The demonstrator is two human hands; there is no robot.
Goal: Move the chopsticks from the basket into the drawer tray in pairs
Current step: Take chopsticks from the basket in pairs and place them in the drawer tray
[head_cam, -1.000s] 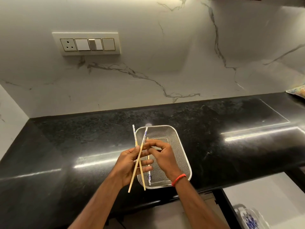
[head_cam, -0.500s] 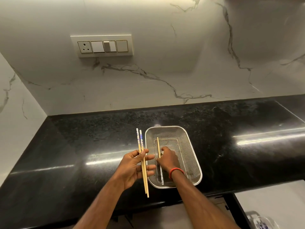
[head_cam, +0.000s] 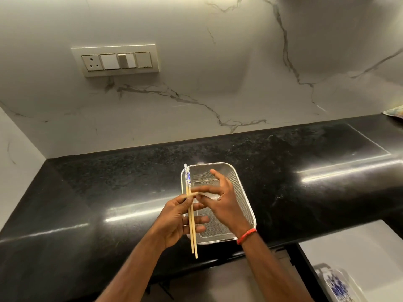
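My left hand (head_cam: 174, 223) grips a pair of wooden chopsticks (head_cam: 192, 232) with blue-and-white tops, held nearly upright at the left rim of the metal mesh basket (head_cam: 245, 199). My right hand (head_cam: 224, 205) hovers over the basket and pinches a blurred pale chopstick (head_cam: 197, 194) between thumb and index finger. Its tip reaches the pair in my left hand. My hands cover part of the basket's floor. The drawer tray (head_cam: 337, 284), blurred and holding blue-patterned pieces, lies at the bottom right.
The basket stands near the front edge of a black granite counter (head_cam: 109, 192). A white marble wall with a switch panel (head_cam: 117, 61) rises behind it. An open white drawer (head_cam: 359, 253) is below the counter on the right.
My right hand has lifted out of the basket with a chopstick and moved left to meet my left hand. The pair in my left hand stays upright.
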